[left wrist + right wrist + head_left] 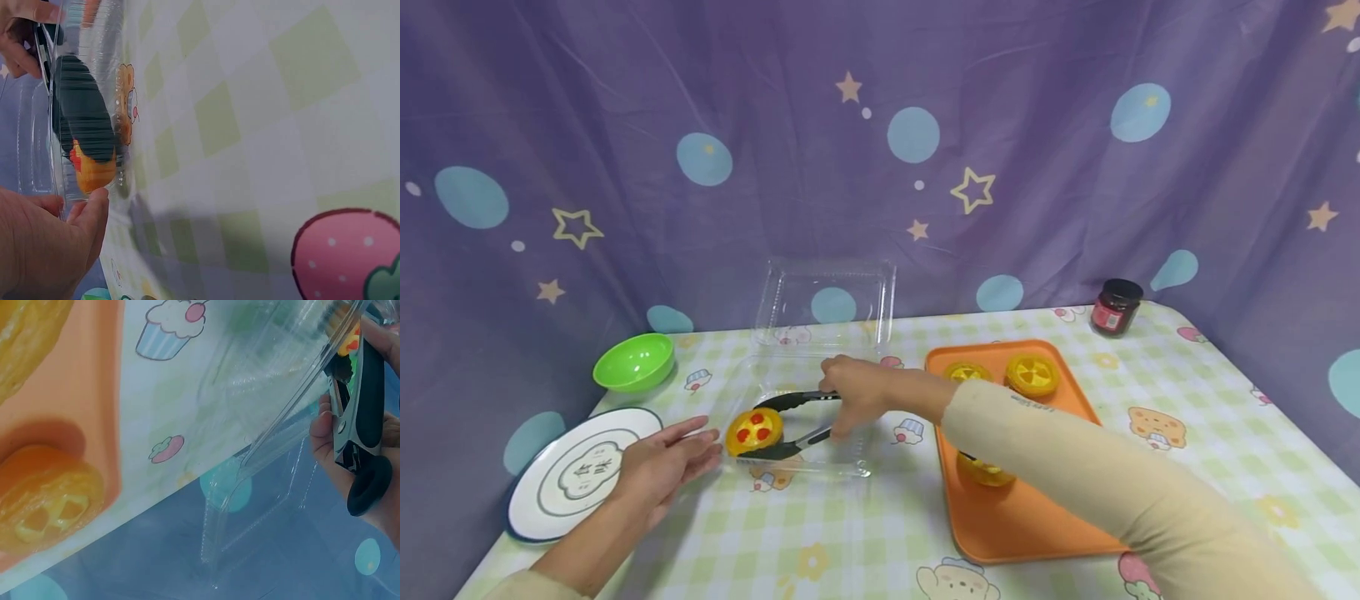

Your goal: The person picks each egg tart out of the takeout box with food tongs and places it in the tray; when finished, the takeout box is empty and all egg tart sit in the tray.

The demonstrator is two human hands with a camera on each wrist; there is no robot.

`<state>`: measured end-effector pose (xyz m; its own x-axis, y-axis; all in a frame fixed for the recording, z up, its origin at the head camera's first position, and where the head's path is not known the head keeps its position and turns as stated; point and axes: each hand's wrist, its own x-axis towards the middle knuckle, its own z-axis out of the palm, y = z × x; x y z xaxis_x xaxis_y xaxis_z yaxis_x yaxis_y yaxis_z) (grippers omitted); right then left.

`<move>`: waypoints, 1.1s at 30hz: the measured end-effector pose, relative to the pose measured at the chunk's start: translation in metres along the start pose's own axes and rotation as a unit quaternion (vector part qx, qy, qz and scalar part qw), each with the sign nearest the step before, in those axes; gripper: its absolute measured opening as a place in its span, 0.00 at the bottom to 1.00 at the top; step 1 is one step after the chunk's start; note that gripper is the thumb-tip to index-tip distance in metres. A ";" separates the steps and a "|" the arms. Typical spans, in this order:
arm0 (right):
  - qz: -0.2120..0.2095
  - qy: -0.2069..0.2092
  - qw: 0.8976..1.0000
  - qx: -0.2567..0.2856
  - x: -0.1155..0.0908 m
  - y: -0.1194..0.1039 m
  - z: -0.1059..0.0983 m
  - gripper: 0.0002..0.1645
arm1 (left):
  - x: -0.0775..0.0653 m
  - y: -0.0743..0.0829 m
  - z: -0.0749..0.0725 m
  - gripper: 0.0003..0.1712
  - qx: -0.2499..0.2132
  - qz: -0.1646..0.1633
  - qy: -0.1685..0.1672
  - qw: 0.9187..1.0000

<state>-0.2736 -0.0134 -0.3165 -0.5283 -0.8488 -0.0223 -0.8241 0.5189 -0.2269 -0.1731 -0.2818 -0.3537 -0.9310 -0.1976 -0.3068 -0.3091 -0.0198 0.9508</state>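
Observation:
My right hand [859,392] grips black-and-metal tongs [370,394]. The tongs' dark tips stand on either side of a round yellow tart [756,431] with red spots on top, at the left end of a clear plastic container [842,467]. Through the container's side, in the left wrist view, one dark tong tip [84,109] overlaps the tart. My left hand [662,467] has its fingers extended, fingertips [97,203] right at the container's left wall. The clear hinged lid [827,304] stands raised behind the container.
An orange tray [992,533] with several yellow tarts [1032,376] lies to the right, partly under my right forearm. On the left are a white plate [535,500] with a dark rim and a green bowl [635,364]. A dark-lidded jar [1116,308] stands back right.

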 end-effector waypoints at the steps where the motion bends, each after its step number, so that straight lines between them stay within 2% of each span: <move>1: -0.010 0.002 1.000 0.004 0.000 0.000 0.001 0.23 | 0.000 0.000 0.000 0.36 0.000 0.000 -0.001 1.000; 4: -0.026 0.006 1.000 0.008 0.001 -0.001 0.002 0.19 | 0.000 0.000 0.000 0.36 0.000 0.001 -0.002 1.000; 9: -0.033 0.008 0.999 0.006 0.001 0.000 0.003 0.19 | -0.001 0.002 0.001 0.36 -0.002 0.000 -0.002 1.000; 16: -0.026 0.010 0.999 0.017 0.000 0.001 0.004 0.23 | -0.001 0.002 0.001 0.36 -0.010 -0.001 -0.001 1.000; 24: -0.034 0.028 0.998 0.038 -0.008 0.007 -0.003 0.19 | 0.000 0.002 0.002 0.36 -0.013 0.003 0.004 1.000; 33: -0.020 0.050 0.997 0.054 -0.034 0.019 -0.024 0.31 | -0.001 0.002 0.002 0.36 -0.002 -0.006 0.013 1.000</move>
<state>-0.2763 0.0283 -0.2968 -0.5176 -0.8513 0.0857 -0.8210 0.4659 -0.3301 -0.1729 -0.2800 -0.3511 -0.9223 -0.2222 -0.3162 -0.3185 -0.0263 0.9475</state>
